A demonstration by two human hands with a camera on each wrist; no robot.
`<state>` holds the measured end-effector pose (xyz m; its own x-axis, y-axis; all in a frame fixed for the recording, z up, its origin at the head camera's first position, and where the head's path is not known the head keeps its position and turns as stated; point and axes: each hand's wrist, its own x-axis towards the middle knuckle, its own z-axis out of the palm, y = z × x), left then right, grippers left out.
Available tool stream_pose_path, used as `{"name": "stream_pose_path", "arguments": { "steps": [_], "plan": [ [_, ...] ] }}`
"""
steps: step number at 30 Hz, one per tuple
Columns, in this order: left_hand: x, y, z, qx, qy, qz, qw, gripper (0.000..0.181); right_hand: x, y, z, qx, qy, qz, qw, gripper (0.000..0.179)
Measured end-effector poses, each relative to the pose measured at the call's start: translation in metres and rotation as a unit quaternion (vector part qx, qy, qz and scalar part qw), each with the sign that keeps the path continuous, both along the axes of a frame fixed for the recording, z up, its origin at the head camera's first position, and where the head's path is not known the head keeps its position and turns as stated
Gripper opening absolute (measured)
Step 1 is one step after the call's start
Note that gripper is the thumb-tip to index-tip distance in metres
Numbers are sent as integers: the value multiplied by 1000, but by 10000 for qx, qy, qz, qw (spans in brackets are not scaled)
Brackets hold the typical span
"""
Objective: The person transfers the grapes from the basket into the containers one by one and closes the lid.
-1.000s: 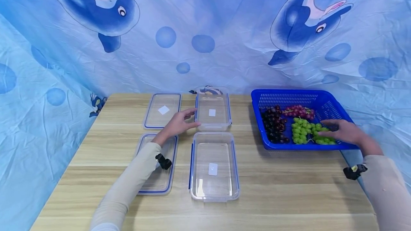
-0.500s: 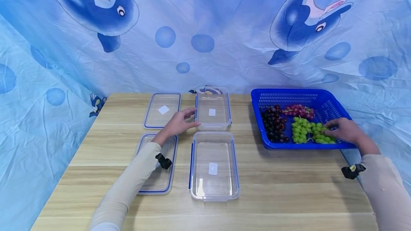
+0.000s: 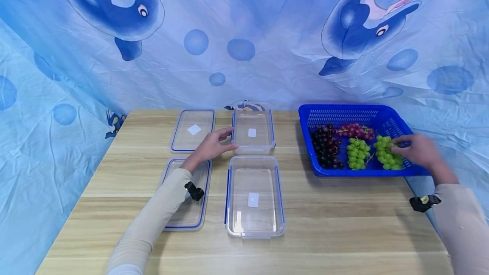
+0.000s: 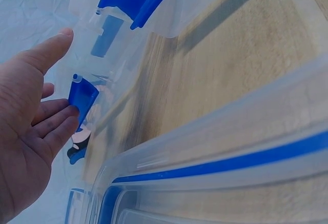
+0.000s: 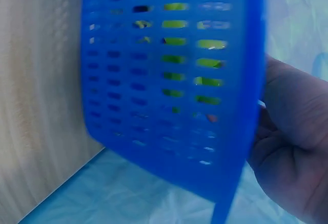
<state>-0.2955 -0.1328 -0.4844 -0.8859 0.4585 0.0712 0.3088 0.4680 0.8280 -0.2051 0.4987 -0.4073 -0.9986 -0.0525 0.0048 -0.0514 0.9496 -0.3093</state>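
Note:
My right hand point(image 3: 416, 150) pinches a bunch of green grapes point(image 3: 386, 152) at the right side of the blue basket point(image 3: 311, 156). In the right wrist view the basket wall point(image 5: 154, 126) hides the fingertips and most of the grapes. A second green bunch point(image 3: 357, 153), dark grapes point(image 3: 326, 145) and red grapes point(image 3: 355, 130) lie in the basket. My left hand point(image 3: 212, 144) is at the left side of the far clear container point(image 3: 252, 118), thumb and fingers spread. Its fingers point(image 4: 61, 124) are right at a blue clip point(image 4: 83, 97) in the left wrist view.
A nearer clear container point(image 3: 254, 224) with blue edging stands before the far one. Two clear lids lie to the left, a far lid point(image 3: 187, 139) and a near lid point(image 3: 185, 215) partly under my left forearm. A blue curtain point(image 3: 267, 79) hangs behind the table point(image 3: 328, 232).
My right hand has closed on the right green bunch and raised it, drawing it apart from the other green bunch. The left hand has stayed in place.

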Motion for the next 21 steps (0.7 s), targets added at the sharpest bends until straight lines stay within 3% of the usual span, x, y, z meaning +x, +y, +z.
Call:
{"name": "stream_pose_path", "arguments": {
  "steps": [11,21],
  "plan": [
    [2,0,1,48,1,28,10000,78,0,-28,30,-258,927,-198,9952,39],
    [1,0,2,-2,-71,20,10000,80,-7,-83,67,-612,1441,-243,9874,41]
  ]
}}
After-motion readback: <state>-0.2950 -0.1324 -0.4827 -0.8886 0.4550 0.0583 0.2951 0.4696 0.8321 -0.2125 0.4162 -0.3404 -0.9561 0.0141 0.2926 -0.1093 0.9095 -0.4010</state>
